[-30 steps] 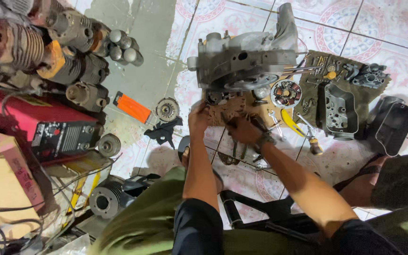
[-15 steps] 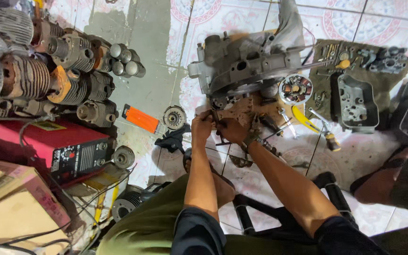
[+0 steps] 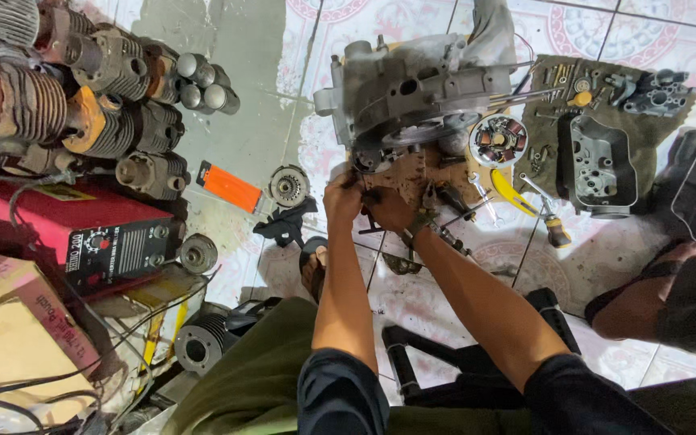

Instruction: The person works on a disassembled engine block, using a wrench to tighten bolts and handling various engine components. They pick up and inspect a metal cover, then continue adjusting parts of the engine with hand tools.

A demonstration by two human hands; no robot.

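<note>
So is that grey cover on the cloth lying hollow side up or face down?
Hollow side up. The grey cover shows its open cavity and rim to the camera, flat on the brown cloth.

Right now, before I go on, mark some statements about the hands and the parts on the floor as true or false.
1. Both hands are at the near edge of the grey engine case. True: the left hand and right hand work close together there.
2. The orange flat piece lies to the right of the engine case. False: it lies to its left, beside the small round gear part.
3. The yellow-handled tool is held in the right hand. False: it lies on the floor tiles, apart from both hands.
4. A red machine stands at the left, below a row of finned cylinders. True.
</note>
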